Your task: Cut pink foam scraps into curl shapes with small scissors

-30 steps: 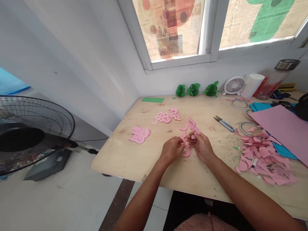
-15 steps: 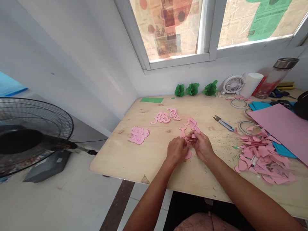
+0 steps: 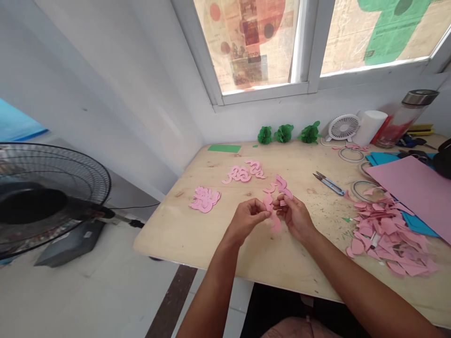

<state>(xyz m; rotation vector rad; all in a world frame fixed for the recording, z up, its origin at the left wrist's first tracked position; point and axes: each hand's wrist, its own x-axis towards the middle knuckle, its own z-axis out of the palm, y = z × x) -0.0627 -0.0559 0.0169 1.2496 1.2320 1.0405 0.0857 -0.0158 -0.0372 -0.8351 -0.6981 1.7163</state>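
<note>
My left hand (image 3: 249, 217) pinches a wavy pink paper cutout (image 3: 275, 223) between thumb and fingers. Close beside it, my right hand (image 3: 296, 216) is closed on a pink paper piece (image 3: 284, 199), its fingertips partly hidden. Curved pink strips (image 3: 270, 188) lie just beyond the hands on the wooden table (image 3: 197, 234). Further back is a cluster of curled pink cutouts (image 3: 241, 173), and a stack of scalloped pink cutouts (image 3: 205, 199) sits to the left.
Snips (image 3: 329, 183) lie right of the hands, near a heap of pink scraps (image 3: 391, 234) and a pink sheet (image 3: 412, 188). Green paper balls (image 3: 283, 134), a small white fan (image 3: 343, 126) and a bottle (image 3: 405, 117) stand at the back. A large fan (image 3: 52, 202) is left.
My left hand has shifted slightly left and turned, showing its thumb and the cutout. My right hand stays nearly in place. The whole view has shifted slightly.
</note>
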